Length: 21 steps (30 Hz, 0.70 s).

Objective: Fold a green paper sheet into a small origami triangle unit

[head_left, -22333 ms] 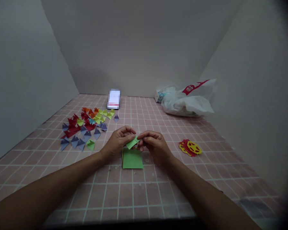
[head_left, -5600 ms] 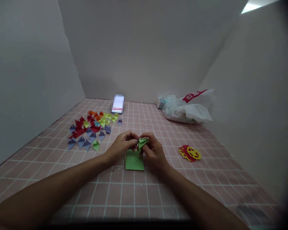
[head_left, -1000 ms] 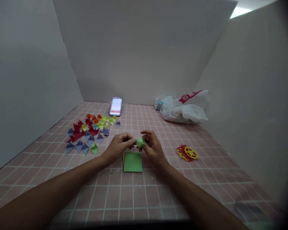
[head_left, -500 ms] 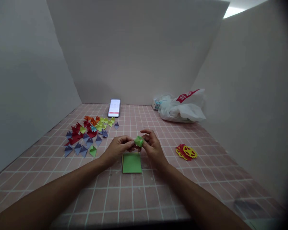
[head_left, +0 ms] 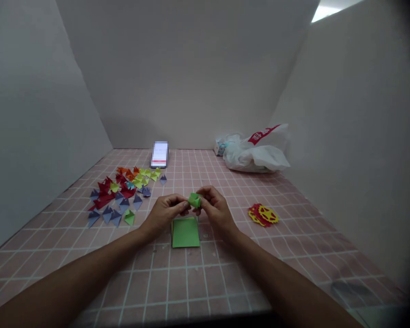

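Observation:
A small folded piece of green paper (head_left: 194, 200) is held up between my two hands, above the table. My left hand (head_left: 166, 212) pinches its left side between thumb and fingers. My right hand (head_left: 216, 210) grips the right side, the thumb pressed on the near face and the fingers curled behind. Just below my hands lies a stack of square paper (head_left: 186, 233), its top sheet green. Off to the left, a single folded green paper piece (head_left: 129, 217) sits at the near edge of a group of folded paper pieces (head_left: 104, 198) in purple, red, orange and yellow.
The table has a pink cloth with a white grid (head_left: 191, 291). A phone (head_left: 159, 155) stands at the back, its screen blurred. Back right lies a white plastic bag (head_left: 256, 155) beside a small box (head_left: 220, 147). Red and yellow cut-out discs (head_left: 263, 214) lie right of my hands.
The green paper has turned a little between my fingers. My right hand's raised fingers have come down around it. The whole view has shifted slightly.

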Each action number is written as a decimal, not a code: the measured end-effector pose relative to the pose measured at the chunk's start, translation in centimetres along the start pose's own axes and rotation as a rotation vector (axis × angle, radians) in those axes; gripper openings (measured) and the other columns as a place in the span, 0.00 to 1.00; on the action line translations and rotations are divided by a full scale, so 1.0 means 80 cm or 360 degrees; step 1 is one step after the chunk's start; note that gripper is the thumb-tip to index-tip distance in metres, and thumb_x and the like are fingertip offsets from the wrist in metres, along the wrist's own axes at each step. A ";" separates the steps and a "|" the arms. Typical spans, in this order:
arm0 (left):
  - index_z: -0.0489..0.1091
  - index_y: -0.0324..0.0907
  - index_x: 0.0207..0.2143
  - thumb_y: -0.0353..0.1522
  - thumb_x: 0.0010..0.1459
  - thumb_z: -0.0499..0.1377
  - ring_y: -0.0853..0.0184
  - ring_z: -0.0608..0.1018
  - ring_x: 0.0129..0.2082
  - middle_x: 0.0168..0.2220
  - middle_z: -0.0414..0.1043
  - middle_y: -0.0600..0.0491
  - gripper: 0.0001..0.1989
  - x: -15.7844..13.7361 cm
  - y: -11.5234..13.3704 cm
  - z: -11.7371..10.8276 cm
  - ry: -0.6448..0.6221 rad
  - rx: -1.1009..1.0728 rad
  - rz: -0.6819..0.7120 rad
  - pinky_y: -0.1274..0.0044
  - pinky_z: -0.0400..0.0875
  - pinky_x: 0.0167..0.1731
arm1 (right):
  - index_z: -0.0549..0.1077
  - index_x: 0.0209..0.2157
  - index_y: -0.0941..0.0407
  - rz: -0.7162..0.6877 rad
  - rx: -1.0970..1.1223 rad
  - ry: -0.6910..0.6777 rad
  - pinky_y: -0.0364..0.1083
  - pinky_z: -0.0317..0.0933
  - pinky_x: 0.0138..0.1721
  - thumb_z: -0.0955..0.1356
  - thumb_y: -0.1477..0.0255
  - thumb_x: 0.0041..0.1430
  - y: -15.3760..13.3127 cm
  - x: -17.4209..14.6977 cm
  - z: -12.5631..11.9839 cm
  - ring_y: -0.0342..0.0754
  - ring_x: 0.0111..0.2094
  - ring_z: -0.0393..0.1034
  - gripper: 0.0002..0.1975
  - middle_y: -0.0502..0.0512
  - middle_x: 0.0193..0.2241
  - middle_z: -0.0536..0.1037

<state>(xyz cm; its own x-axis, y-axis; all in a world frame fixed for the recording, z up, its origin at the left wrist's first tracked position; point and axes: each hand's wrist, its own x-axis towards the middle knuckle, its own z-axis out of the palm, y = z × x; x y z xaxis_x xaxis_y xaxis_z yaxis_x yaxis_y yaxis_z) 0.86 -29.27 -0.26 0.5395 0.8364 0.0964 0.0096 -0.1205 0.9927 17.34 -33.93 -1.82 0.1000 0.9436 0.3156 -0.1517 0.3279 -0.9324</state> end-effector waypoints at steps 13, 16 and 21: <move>0.73 0.39 0.31 0.34 0.53 0.62 0.69 0.75 0.30 0.29 0.74 0.54 0.07 -0.006 -0.011 0.006 0.0235 0.0061 0.0191 0.77 0.70 0.33 | 0.70 0.32 0.55 -0.0047 -0.0056 -0.0053 0.45 0.65 0.32 0.70 0.69 0.56 0.003 0.000 0.004 0.43 0.28 0.69 0.05 0.48 0.28 0.70; 0.70 0.40 0.41 0.32 0.51 0.64 0.67 0.77 0.37 0.37 0.74 0.51 0.14 -0.003 -0.013 0.006 0.0156 -0.0154 0.0185 0.75 0.72 0.38 | 0.71 0.32 0.54 -0.0108 -0.0154 -0.0074 0.45 0.65 0.32 0.69 0.70 0.57 0.001 0.000 0.003 0.43 0.29 0.68 0.03 0.50 0.31 0.70; 0.62 0.43 0.53 0.29 0.51 0.65 0.67 0.76 0.39 0.38 0.71 0.52 0.27 -0.001 -0.010 0.004 0.0055 -0.0288 0.0217 0.75 0.72 0.41 | 0.72 0.33 0.54 -0.0249 -0.0588 -0.0146 0.46 0.63 0.35 0.66 0.76 0.59 -0.004 -0.002 0.000 0.45 0.33 0.66 0.04 0.51 0.32 0.69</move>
<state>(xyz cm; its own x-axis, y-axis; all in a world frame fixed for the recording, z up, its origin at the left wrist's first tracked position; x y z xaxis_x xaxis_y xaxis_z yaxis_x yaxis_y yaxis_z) 1.09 -29.41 -1.13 0.4966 0.8371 0.2296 -0.2143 -0.1381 0.9670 17.36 -34.17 -1.57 0.0031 0.8893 0.4574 0.2235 0.4452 -0.8671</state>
